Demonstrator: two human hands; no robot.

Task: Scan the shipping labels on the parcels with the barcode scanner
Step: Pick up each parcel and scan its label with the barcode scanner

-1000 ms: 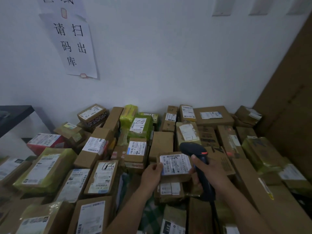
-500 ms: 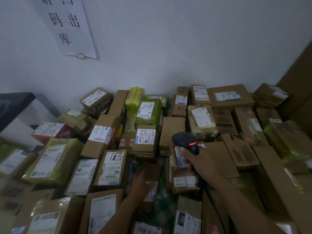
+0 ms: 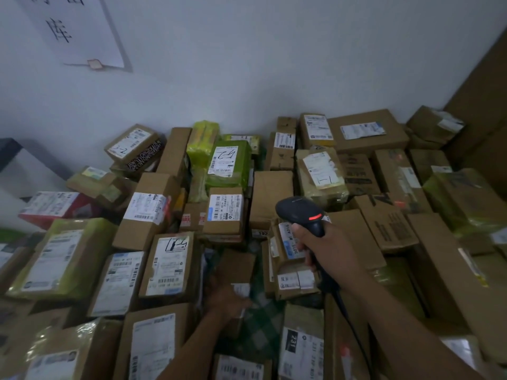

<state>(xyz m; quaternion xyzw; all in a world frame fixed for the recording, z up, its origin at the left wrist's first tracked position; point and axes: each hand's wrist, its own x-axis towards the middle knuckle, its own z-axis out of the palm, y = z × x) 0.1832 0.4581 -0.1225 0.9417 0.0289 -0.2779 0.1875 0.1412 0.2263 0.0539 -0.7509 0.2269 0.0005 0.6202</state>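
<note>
Two hands: the right hand (image 3: 326, 250), centre frame, curls its fingers round a black handheld barcode scanner (image 3: 297, 212); the left hand (image 3: 227, 300), lower centre, touches a small brown cardboard parcel (image 3: 237, 266), and I cannot tell how its blurred fingers lie.

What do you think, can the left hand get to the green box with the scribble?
Probably yes. The green box lies on top with nothing over it. The left hand sits low in a gap and must lift over a labelled brown box.
</note>
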